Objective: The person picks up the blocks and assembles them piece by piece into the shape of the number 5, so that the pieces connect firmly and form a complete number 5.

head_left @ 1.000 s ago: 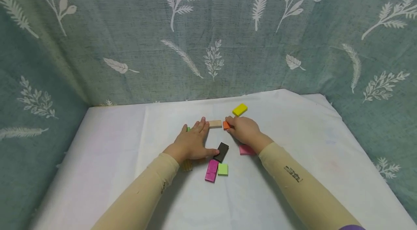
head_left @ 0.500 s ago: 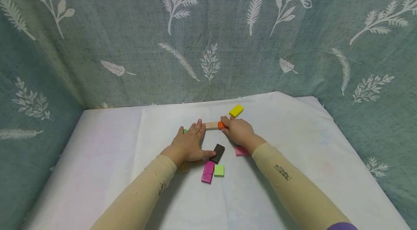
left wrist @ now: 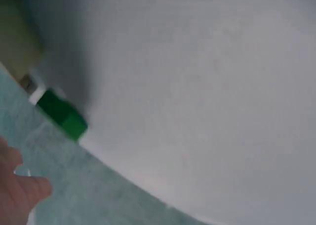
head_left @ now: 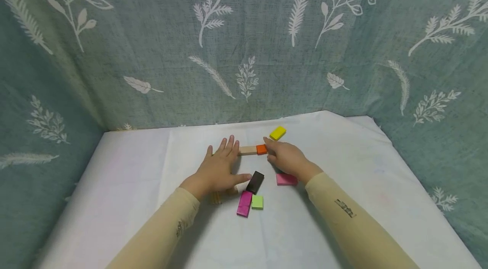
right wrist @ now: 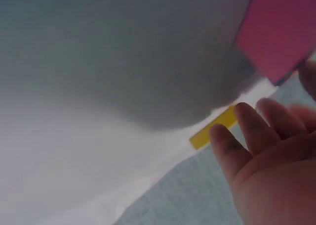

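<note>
My left hand (head_left: 215, 171) has its fingers spread, their tips at the left end of a plain wooden block (head_left: 248, 150). An orange block (head_left: 261, 149) lies end to end with that block, on its right. Just right of the orange block is my right hand (head_left: 288, 159), its fingers loosely bent and nothing seen between them. A black block (head_left: 255, 182) lies by my left thumb. Beneath my right wrist sits a pink block (head_left: 286, 179). In the left wrist view a green block (left wrist: 61, 113) shows near the fingers (left wrist: 27, 190).
Beyond my right hand lies a yellow block (head_left: 278, 133). Nearer me are a magenta block (head_left: 244, 204) and a small lime green block (head_left: 257, 202). A yellowish block (head_left: 215, 198) is partly under my left wrist. White cloth (head_left: 343, 205) covers the table; patterned curtain (head_left: 171, 91) encloses it.
The orange block, earlier apart from the wooden block and held by my right hand, now meets its end. My right hand has let go and shifted slightly right. The left hand stays nearly still.
</note>
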`<state>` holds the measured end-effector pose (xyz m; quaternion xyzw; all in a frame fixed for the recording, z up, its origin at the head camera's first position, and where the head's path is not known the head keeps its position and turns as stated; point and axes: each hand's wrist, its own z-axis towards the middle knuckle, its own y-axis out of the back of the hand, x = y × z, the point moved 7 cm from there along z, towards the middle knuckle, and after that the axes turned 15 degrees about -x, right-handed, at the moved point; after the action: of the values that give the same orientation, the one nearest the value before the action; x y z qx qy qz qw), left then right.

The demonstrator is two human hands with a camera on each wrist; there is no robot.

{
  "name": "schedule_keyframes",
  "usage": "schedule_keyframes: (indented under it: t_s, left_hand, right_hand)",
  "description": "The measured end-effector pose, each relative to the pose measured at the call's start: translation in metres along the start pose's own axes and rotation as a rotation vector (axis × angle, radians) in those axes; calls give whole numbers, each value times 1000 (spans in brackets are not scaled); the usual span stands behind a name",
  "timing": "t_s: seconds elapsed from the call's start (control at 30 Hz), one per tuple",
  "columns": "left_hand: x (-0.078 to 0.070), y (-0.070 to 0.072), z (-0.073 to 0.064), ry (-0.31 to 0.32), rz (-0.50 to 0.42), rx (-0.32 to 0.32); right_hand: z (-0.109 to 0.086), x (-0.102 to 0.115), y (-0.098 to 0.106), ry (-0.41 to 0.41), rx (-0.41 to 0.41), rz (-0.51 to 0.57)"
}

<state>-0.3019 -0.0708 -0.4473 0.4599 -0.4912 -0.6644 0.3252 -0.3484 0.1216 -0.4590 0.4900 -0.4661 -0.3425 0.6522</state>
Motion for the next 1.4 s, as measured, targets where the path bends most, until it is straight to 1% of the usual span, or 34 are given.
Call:
schedule_keyframes:
  t_s: [0.07,0.17,0.2,0.27,0.33,0.37,0.4,0.47,0.5,0.57,0.63,0.67,0.73,0.83,0.9,1.0,1.1,1.17,1.23,1.3,1.33,1.4]
  left_hand:
    - [9,11,-7,30,-30,-27]
    - [25,25,-22,80,-57,-51]
    - [29,27,-27,85,-56,-63]
    - [32,27,-39,80,-56,-81]
    - [28,22,-53,64,-49,-81]
    - [24,18,-61,55,-39,-66]
    - [20,13,-70,47,-27,-45]
    - [15,4,-90,56,-3,11]
    - [13,1,-99,63,16,31]
    - [10,2,-113,73,68,54]
    - [8,8,-117,83,102,42]
    - [8,12,-116,79,119,30]
    - [8,20,-107,71,136,17]
    - [13,31,-82,59,160,-12]
    - [19,37,-64,70,190,-24]
    - [29,38,-40,100,227,-12]
    - [35,34,-26,104,231,2]
    - [37,31,-17,93,215,-14]
    - [37,30,-12,86,195,-49]
    - [36,32,-13,89,169,-86]
    - [34,33,-18,97,153,-95]
    - [30,35,-36,120,120,-94]
  right_hand:
    - [-4,1,2,52,-4,-34]
    - [-12,6,4,139,0,-73]
    - [-15,9,4,167,-1,-79]
    - [-24,14,7,207,-12,-78]
    - [-37,19,10,224,-17,-71]
    - [-46,21,11,235,-16,-71]
    - [-55,24,12,248,-14,-62]
    - [-72,33,11,273,7,-52]
    - [-81,37,10,286,18,-50]
    - [-96,48,7,324,31,-48]
    - [-107,59,5,354,49,-56]
    - [-112,64,4,367,59,-64]
    - [-122,73,2,391,78,-78]
    - [-135,80,2,400,96,-68]
    - [-143,81,4,386,86,-45]
    - [-152,74,6,339,71,-21]
    - [-159,65,8,286,64,-13]
    - [-162,62,8,275,74,-24]
    - [-163,64,9,293,79,-26]
    - [-163,69,11,328,80,-32]
    - [-162,71,12,343,82,-34]
    - [-161,75,15,365,73,-42]
